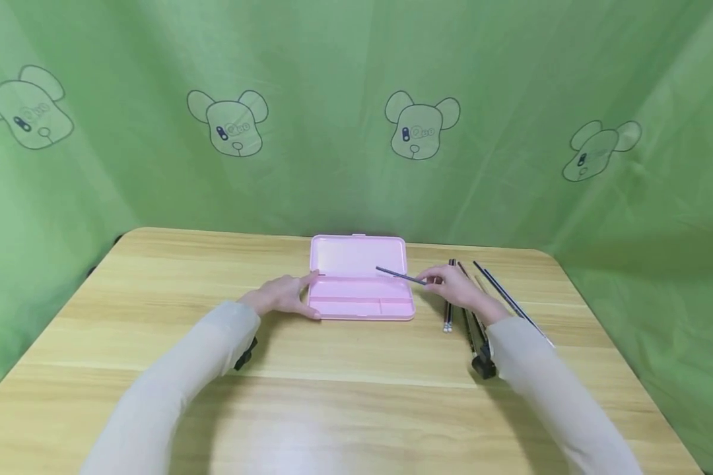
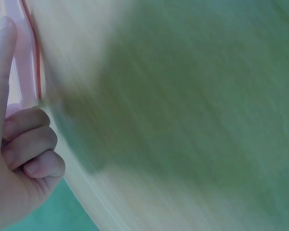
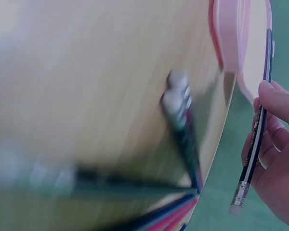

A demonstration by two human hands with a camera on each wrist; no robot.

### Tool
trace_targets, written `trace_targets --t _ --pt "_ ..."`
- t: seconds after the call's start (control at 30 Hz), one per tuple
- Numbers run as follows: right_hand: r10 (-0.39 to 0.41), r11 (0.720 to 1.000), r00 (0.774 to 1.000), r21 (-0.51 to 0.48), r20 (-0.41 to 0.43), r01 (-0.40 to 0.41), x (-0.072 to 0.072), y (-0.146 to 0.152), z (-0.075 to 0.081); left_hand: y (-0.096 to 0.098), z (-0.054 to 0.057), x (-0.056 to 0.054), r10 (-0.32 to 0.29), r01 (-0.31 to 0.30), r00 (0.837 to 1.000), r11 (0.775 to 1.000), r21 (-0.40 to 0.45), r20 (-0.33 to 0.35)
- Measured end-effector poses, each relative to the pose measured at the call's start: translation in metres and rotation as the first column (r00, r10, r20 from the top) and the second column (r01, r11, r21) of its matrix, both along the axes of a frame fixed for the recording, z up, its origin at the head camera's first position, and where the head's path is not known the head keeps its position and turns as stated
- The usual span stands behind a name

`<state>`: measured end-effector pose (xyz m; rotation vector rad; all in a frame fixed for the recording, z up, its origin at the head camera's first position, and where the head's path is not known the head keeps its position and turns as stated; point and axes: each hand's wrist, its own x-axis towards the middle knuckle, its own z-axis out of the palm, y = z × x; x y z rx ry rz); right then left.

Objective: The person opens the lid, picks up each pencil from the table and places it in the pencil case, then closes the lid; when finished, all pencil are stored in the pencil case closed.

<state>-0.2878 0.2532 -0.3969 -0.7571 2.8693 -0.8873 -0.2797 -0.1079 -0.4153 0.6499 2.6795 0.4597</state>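
A pink pencil case lies with its lid folded back on the table; its compartments show no contents. My left hand holds the case's left end, thumb at the front corner and a finger by the hinge. The left wrist view shows several curled fingers beside the case's end. With my right hand I pinch a dark striped pencil between thumb and fingers. Its white eraser end points back toward the palm, and its other end reaches over the case's right side.
Several pencils lie right of the case, a pair with white erasers nearest it and dark blue ones farther right, partly behind my right forearm. A green curtain hangs behind the wooden table.
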Motion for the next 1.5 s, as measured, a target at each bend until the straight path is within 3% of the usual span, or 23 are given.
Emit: trace_targets --t 0.43,1.1,1.5 --pt "0.108 0.994 0.994 -0.001 0.024 -0.108 -0.006 -0.051 -0.007 0.000 0.001 0.000 -0.002 0.002 1.000 1.000 -0.002 0.004" --pt "0.170 0.984 0.984 0.050 0.052 -0.172 -0.007 -0.094 -0.013 -0.001 0.000 0.000 0.003 -0.003 1.000 1.000 0.006 0.008" --pt "0.165 0.985 0.970 0.025 0.178 -0.172 -0.008 -0.103 -0.016 -0.001 0.001 -0.001 0.006 -0.006 1.000 1.000 0.017 0.008"
